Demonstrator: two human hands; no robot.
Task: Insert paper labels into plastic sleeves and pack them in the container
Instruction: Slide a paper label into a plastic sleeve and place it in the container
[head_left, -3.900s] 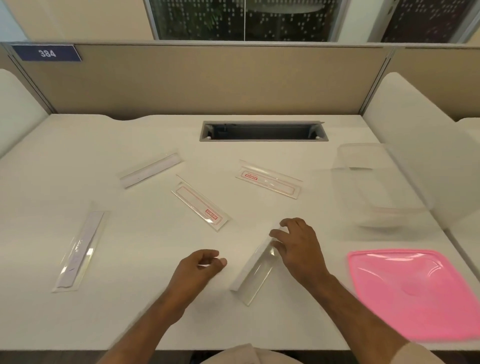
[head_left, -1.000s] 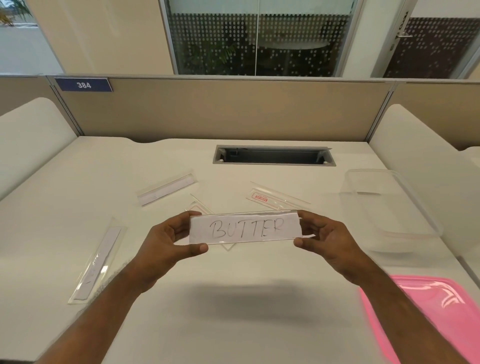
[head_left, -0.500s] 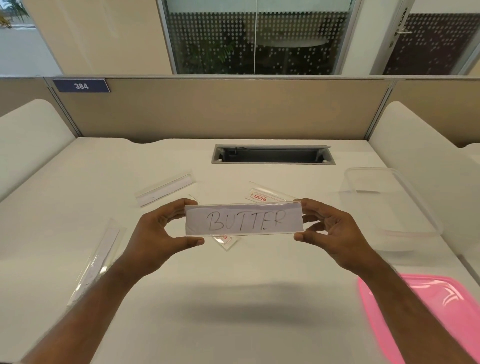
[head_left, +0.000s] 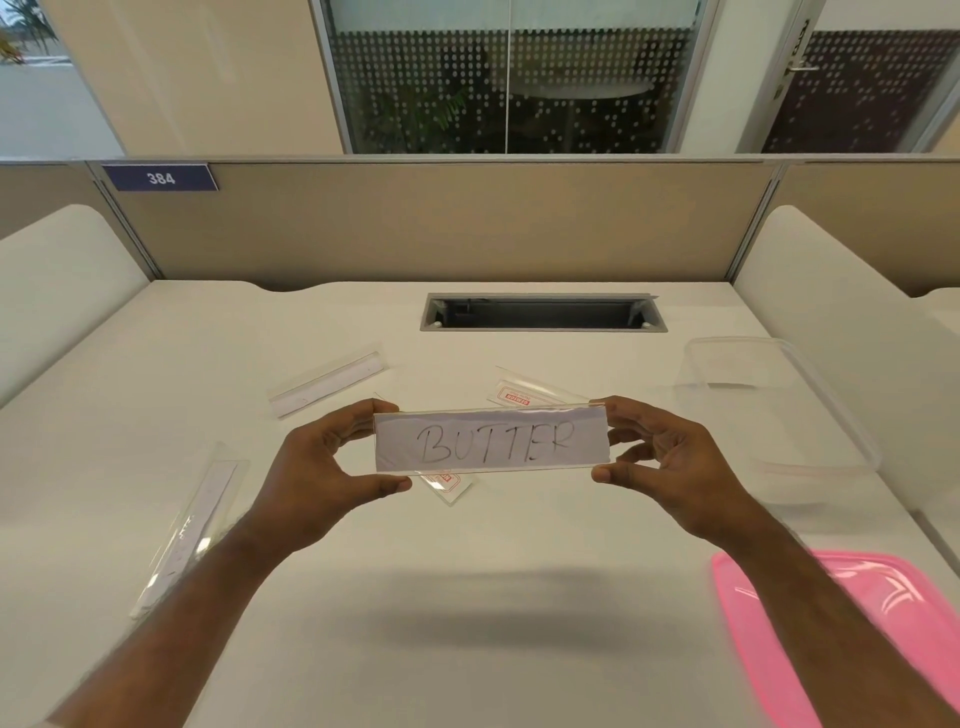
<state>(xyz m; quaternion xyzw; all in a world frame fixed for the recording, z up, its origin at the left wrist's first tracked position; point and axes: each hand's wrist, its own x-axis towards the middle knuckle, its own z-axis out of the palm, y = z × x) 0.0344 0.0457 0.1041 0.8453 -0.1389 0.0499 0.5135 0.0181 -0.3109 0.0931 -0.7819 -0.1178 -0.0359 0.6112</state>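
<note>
Above the middle of the desk I hold a clear plastic sleeve (head_left: 491, 442) with a white paper label inside that reads BUTTER. My left hand (head_left: 322, 467) pinches its left end and my right hand (head_left: 662, 460) pinches its right end, face toward me. Other sleeves lie on the desk: one with white paper at the back left (head_left: 326, 378), one along the left side (head_left: 189, 525), and two with red print (head_left: 522, 396) (head_left: 448, 482) partly hidden behind the held sleeve. A clear plastic container (head_left: 769, 410) stands open at the right.
A pink lid (head_left: 883, 613) lies at the near right by the desk edge. A cable slot (head_left: 543, 312) is cut into the desk at the back. Beige partitions close the back, and white rounded dividers stand on both sides.
Since the first frame I lifted the sleeve off the desk and turned it to face me. Over the last second it rose slightly and levelled out; both hands keep their grip.
</note>
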